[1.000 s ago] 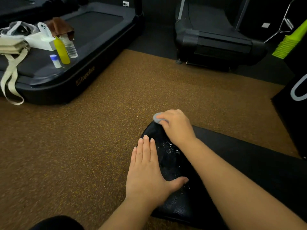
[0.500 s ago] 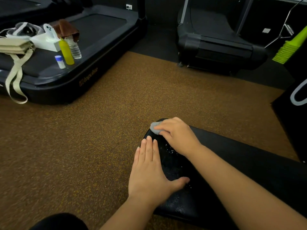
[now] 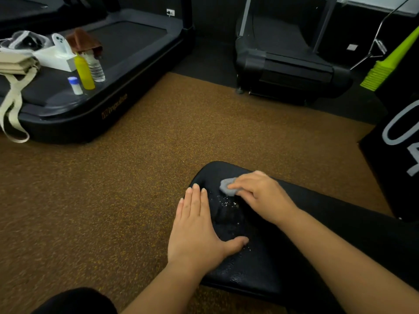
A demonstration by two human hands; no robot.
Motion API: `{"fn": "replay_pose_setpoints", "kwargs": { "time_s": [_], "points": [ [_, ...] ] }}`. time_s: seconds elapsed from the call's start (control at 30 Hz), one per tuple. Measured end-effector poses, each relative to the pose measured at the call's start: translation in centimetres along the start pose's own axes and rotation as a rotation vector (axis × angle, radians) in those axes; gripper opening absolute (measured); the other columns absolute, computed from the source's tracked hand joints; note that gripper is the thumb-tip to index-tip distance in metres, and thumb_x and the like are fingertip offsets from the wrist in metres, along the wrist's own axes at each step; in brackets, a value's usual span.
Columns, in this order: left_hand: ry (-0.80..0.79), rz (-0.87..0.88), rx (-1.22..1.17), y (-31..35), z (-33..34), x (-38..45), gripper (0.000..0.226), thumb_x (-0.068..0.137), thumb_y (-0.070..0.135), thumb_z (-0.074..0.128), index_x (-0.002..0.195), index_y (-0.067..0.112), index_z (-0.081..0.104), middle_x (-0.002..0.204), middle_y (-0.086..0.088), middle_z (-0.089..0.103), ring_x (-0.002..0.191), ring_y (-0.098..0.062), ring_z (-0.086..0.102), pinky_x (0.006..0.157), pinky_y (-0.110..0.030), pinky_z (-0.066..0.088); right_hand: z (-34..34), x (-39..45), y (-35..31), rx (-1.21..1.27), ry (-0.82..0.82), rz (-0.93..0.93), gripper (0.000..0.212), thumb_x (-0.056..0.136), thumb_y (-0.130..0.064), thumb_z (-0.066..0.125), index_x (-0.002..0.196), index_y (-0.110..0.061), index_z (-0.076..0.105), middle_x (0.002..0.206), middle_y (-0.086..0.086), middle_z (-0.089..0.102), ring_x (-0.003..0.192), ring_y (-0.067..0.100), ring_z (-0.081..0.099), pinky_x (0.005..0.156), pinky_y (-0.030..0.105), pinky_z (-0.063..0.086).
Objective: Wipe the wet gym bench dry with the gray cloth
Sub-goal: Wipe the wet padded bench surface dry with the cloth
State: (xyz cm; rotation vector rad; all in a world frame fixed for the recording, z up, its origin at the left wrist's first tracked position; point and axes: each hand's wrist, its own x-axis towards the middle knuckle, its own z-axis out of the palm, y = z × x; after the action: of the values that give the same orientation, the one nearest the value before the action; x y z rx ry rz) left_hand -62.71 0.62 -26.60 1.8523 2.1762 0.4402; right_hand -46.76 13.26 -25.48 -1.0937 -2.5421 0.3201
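- At about four o'clock from the middle of my view, my right hand [image 3: 260, 196] grips the bunched gray cloth [image 3: 227, 186] and presses it on the bench [image 3: 328, 227] near its rounded far end.
- Flat beside it, at six o'clock, my left hand [image 3: 197, 230] rests on the pad's left edge with fingers straight and thumb spread, holding nothing; I judge it is steadying the pad.
- Between my two hands glint water droplets [image 3: 226, 203], and more shine near the close edge at about six o'clock, so the wiping looks to me mid-way, not finished.
- Next, I think, the cloth must be drawn toward me over the droplets with firm pressure, then down to the near edge.
- Counting outward: one cloth, one bench, two hands.
- Farther off at ten o'clock, on a treadmill [image 3: 127, 71] deck, stand one yellow bottle [image 3: 84, 72], one clear bottle [image 3: 96, 68] and one small white bottle [image 3: 75, 86], beside one beige bag [image 3: 15, 66].
- A second treadmill [image 3: 292, 64] sits at one o'clock.
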Motion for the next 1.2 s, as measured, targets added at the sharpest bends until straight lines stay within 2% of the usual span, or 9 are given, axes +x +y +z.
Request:
{"fn": "replay_pose_setpoints", "kwargs": {
  "time_s": [0.17, 0.33, 0.57, 0.7, 0.83, 0.9, 0.97, 1.07, 1.2],
  "points": [
    [-0.003, -0.002, 0.018, 0.1, 0.0, 0.0, 0.131, 0.055, 0.093, 0.027, 0.149, 0.011, -0.012, 0.156, -0.005, -0.022, 0.142, -0.017, -0.024, 0.119, -0.037, -0.006, 0.9, 2.1, -1.6, -0.008, 0.108, 0.178, 0.019, 0.082, -0.012, 0.064, 0.094, -0.022, 0.073, 0.097, -0.001, 0.07, 0.093, 0.026, 0.058, 0.084, 0.034, 0.047],
    [-0.005, -0.006, 0.015, 0.1, 0.0, 0.0, 0.131, 0.054, 0.094, 0.027, 0.149, 0.013, -0.014, 0.156, -0.004, -0.023, 0.142, -0.016, -0.025, 0.119, -0.037, -0.007, -0.1, -1.3, -1.4, 0.005, -0.02, -0.021, 0.02, 0.085, -0.019, 0.063, 0.101, -0.025, 0.072, 0.101, -0.007, 0.069, 0.092, 0.017, 0.057, 0.083, 0.026, 0.045],
    [-0.016, -0.011, 0.018, 0.2, 0.1, 0.1, 0.131, 0.055, 0.094, 0.027, 0.149, 0.012, -0.014, 0.156, -0.004, -0.023, 0.142, -0.016, -0.025, 0.119, -0.037, -0.006, 1.0, 0.8, -4.0, 0.001, 0.086, 0.195, 0.016, 0.083, -0.015, 0.057, 0.088, -0.02, 0.072, 0.091, 0.003, 0.068, 0.09, 0.027, 0.055, 0.079, 0.044, 0.05],
    [-0.027, -0.019, 0.007, 0.1, 0.1, 0.2, 0.131, 0.054, 0.094, 0.027, 0.149, 0.013, -0.014, 0.156, -0.004, -0.024, 0.142, -0.016, -0.025, 0.119, -0.037, -0.006, 0.0, -1.5, -4.7, 0.119, -0.013, 0.067, 0.023, 0.087, -0.018, 0.061, 0.105, -0.026, 0.071, 0.106, -0.01, 0.07, 0.098, 0.01, 0.057, 0.087, 0.026, 0.046],
    [-0.059, -0.025, -0.097, 0.4, -0.9, 0.5, 0.135, 0.05, 0.095, 0.038, 0.15, 0.016, -0.009, 0.158, -0.001, -0.017, 0.144, -0.015, -0.019, 0.119, -0.035, -0.006, -3.1, -1.4, -3.6, 0.567, -0.111, 0.253, 0.035, 0.093, -0.022, 0.055, 0.124, -0.037, 0.058, 0.121, -0.022, 0.061, 0.114, -0.014, 0.049, 0.096, 0.006, 0.035],
    [-0.02, 0.042, -0.169, 0.7, -1.9, 0.9, 0.125, 0.059, 0.088, 0.045, 0.151, 0.018, -0.003, 0.159, 0.003, -0.008, 0.145, -0.013, -0.013, 0.119, -0.033, -0.003, -3.5, -2.2, -2.4, 0.626, 0.079, 0.36, 0.035, 0.095, -0.017, 0.052, 0.125, -0.035, 0.058, 0.122, -0.02, 0.061, 0.115, -0.012, 0.049, 0.094, 0.003, 0.034],
    [0.019, 0.199, -0.213, 1.4, -2.6, 1.7, 0.095, 0.079, 0.067, 0.051, 0.151, 0.023, 0.007, 0.158, 0.008, 0.002, 0.145, -0.01, -0.006, 0.119, -0.03, 0.002, -3.2, -3.5, -1.2, 0.485, 0.214, 0.472, 0.033, 0.096, -0.014, 0.048, 0.12, -0.032, 0.062, 0.116, -0.02, 0.061, 0.113, -0.006, 0.052, 0.089, 0.002, 0.035],
    [-0.045, 0.377, -0.188, 2.9, -2.3, 3.1, 0.054, 0.096, 0.036, 0.045, 0.146, 0.029, 0.027, 0.156, 0.007, 0.022, 0.145, -0.011, 0.01, 0.117, -0.027, 0.011, -1.6, -5.1, 0.0, 0.262, 0.227, 0.496, 0.032, 0.096, -0.01, 0.046, 0.115, -0.028, 0.065, 0.107, -0.02, 0.058, 0.114, 0.005, 0.05, 0.091, 0.016, 0.035],
    [-0.113, 0.309, -0.225, 3.3, -1.3, 4.3, 0.042, 0.096, 0.027, 0.048, 0.138, 0.031, 0.043, 0.147, 0.006, 0.041, 0.138, -0.01, 0.029, 0.11, -0.026, 0.027, 0.0, -5.7, 0.1, 0.133, 0.278, 0.43, 0.03, 0.094, -0.009, 0.049, 0.112, -0.026, 0.066, 0.113, -0.013, 0.063, 0.115, 0.005, 0.048, 0.094, 0.018, 0.035]
  ]
}}
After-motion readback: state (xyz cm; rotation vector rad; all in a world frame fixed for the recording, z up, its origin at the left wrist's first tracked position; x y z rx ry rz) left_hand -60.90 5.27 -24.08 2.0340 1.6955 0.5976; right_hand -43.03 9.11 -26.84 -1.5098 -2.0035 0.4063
